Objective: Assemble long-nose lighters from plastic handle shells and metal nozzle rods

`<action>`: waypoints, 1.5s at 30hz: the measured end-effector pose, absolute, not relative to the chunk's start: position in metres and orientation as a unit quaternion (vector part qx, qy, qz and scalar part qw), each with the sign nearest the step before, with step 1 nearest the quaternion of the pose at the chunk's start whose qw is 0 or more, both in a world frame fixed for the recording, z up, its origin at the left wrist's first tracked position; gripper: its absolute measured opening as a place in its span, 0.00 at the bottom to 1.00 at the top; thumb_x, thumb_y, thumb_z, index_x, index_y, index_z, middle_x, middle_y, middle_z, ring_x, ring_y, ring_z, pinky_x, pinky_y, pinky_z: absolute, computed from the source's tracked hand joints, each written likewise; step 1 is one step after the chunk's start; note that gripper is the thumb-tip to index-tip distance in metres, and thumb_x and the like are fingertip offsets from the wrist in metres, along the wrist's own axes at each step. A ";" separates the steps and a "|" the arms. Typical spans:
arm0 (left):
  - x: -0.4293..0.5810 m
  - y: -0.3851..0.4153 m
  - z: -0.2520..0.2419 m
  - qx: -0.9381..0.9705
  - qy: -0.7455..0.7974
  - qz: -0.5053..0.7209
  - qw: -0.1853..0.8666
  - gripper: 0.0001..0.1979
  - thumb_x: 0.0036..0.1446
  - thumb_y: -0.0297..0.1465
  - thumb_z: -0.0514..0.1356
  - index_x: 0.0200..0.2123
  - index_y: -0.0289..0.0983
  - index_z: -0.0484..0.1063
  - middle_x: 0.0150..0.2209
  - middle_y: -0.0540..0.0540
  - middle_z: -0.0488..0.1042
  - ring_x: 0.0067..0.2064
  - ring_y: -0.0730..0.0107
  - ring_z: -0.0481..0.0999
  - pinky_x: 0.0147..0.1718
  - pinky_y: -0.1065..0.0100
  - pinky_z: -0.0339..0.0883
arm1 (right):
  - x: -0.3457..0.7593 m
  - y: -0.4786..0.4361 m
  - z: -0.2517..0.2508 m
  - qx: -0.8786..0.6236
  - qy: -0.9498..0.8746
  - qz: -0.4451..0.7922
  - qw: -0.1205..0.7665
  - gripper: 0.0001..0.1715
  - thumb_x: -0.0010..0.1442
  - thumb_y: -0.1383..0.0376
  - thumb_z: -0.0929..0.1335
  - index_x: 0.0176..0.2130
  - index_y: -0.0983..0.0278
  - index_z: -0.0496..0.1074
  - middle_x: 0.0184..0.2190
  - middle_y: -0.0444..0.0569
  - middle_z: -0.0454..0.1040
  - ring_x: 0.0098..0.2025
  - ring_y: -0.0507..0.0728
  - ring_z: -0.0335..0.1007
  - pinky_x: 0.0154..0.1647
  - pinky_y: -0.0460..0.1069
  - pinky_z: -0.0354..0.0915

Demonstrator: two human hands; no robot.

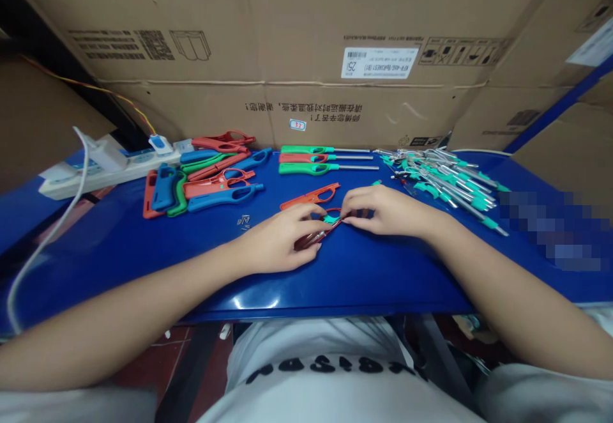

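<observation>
My left hand is wrapped around a red lighter handle shell with silvery and teal parts inside, low over the blue table. The fingertips of my right hand pinch the shell's far right end, by its trigger loop. Whatever small piece may lie between those fingertips is hidden. Just beyond my left hand lies an orange handle half. A few small screws are scattered to the left of that hand.
Colored handle shells are piled at the back left, beside a power strip with cables. Three long-necked lighters lie in the back middle. Metal tubes with teal parts are heaped at the right. A cardboard wall stands behind.
</observation>
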State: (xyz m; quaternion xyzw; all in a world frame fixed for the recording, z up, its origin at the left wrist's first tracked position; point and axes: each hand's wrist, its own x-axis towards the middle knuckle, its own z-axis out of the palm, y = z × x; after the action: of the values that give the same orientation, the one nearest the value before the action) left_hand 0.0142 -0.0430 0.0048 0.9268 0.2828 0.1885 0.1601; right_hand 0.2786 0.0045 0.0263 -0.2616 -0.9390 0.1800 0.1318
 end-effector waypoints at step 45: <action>0.000 -0.018 0.012 0.880 0.356 0.300 0.093 0.15 0.66 0.30 0.54 0.50 0.36 0.78 0.50 0.41 0.80 0.51 0.60 0.79 0.54 0.60 0.73 | 0.289 0.007 0.032 -0.320 -0.934 0.040 0.151 0.16 0.65 0.69 0.64 0.48 0.63 0.78 0.42 0.53 0.80 0.41 0.59 0.76 0.41 0.51 0.66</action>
State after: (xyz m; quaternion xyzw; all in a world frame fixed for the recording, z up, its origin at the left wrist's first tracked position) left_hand -0.0002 -0.0183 0.0123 0.8804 0.3557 0.2995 0.0934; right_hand 0.2885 0.0073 0.0318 -0.3201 -0.9344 0.0405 0.1509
